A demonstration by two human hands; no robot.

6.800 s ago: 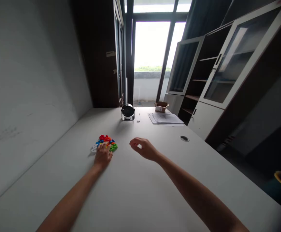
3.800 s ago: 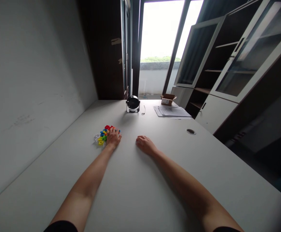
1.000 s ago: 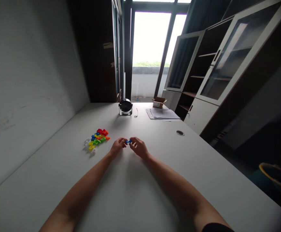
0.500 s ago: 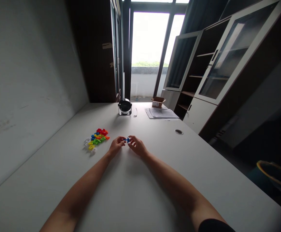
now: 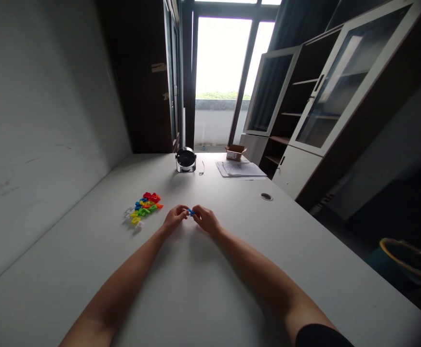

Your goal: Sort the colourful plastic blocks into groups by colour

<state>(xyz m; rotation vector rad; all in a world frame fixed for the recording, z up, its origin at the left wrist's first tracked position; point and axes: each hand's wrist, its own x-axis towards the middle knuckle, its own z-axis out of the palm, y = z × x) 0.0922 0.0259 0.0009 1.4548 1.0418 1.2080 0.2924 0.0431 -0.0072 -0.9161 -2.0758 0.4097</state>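
Above the middle of the white table (image 5: pixel 203 270), both hands meet at a small blue plastic piece (image 5: pixel 191 212). My left hand (image 5: pixel 174 219) pinches it from the left with thumb and fingers. From the other side my right hand (image 5: pixel 205 220) grips it too, fingers closed around its right end. Fingertips hide much of the piece, so its exact shape cannot be made out. To the left of my left hand lies a loose pile of small plastic pieces (image 5: pixel 145 208) in red, orange, green, yellow, blue and white.
A round black and silver device (image 5: pixel 186 160) stands toward the table's far end, a thin dark cord (image 5: pixel 202 167) beside it. Papers (image 5: pixel 242 169) and an open cardboard box (image 5: pixel 235 152) lie at the back right. A round cable hole (image 5: pixel 266 196) is set near the right edge.
My right hand's fingers have closed in on the blue piece, which has turned between the two hands. The pile lies as before; the view has shifted slightly.
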